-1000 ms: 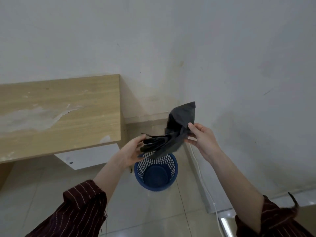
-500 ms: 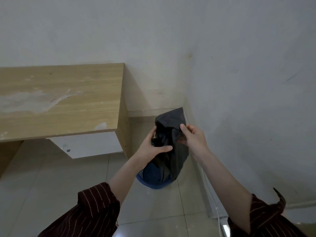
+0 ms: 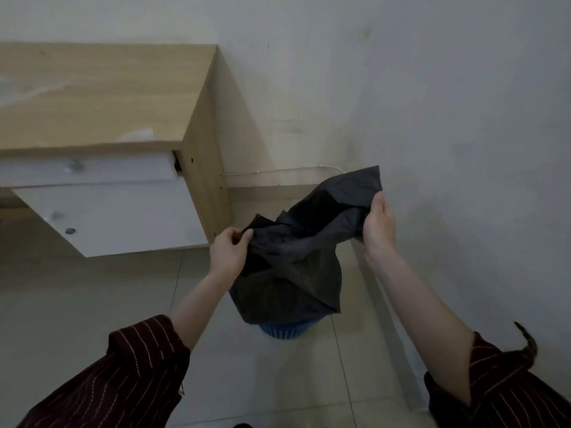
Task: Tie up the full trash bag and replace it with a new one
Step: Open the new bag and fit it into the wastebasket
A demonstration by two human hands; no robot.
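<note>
1. Trash bag (image 3: 296, 251), one, black: stretched between my hands, draped over one blue bin (image 3: 289, 331).
2. Left hand (image 3: 230, 253) grip clamped on bag edge.
3. Right hand (image 3: 379, 225) grip clamped on opposite edge.

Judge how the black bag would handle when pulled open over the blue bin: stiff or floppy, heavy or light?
Probably floppy: the black bag sags and creases between the left hand and right hand. Likely light, held by pinched edges. It may slip off the blue bin.
</note>
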